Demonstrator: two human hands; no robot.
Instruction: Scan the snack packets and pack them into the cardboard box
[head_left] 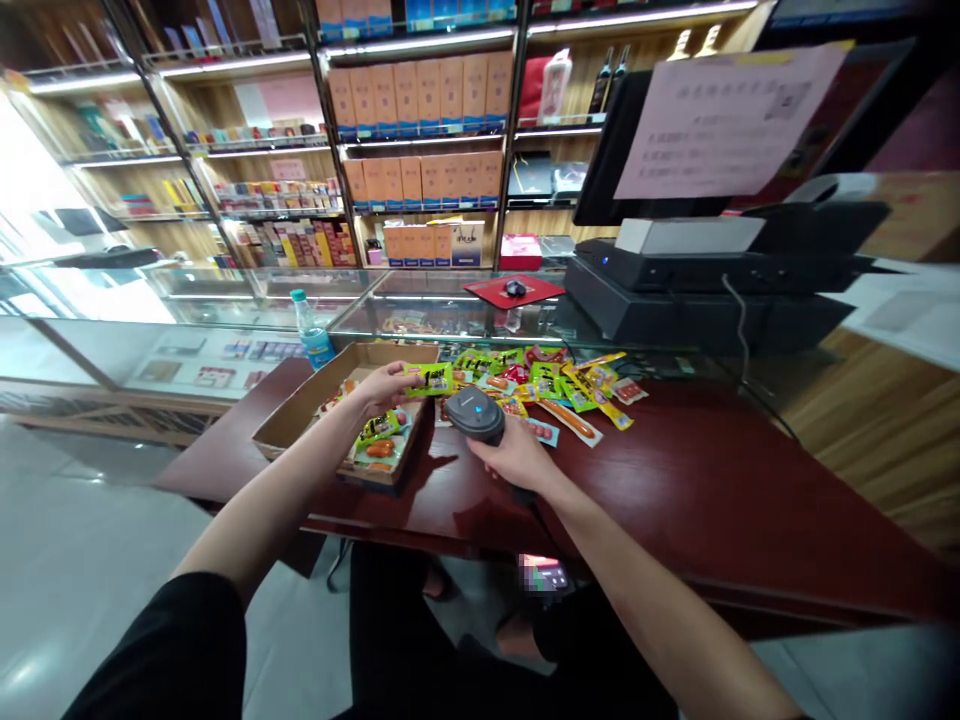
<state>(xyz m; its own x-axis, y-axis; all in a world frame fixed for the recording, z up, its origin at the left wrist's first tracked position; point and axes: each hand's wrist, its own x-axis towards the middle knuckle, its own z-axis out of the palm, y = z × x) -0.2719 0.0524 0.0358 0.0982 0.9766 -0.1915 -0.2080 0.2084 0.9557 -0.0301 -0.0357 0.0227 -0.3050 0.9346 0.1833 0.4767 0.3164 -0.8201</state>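
Green snack packet (431, 379) is pinched in the left hand (384, 390), at ten o'clock from the scanner (478, 413) clasped in the right hand (519, 455). From there, an open carton (289, 412) lies at nine under the left forearm (296, 475), loose snacks (546, 380) spread toward two, and a bottle (315, 340) stands at ten. Both arms reach forward, converging.

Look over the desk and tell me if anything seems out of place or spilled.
No spill shows. The snack packets lie in a loose, overlapping heap at mixed angles on the dark red desk, right of the open cardboard box, which looks untidy against the neatly aligned cartons on the shelves. Nothing looks clearly damaged.
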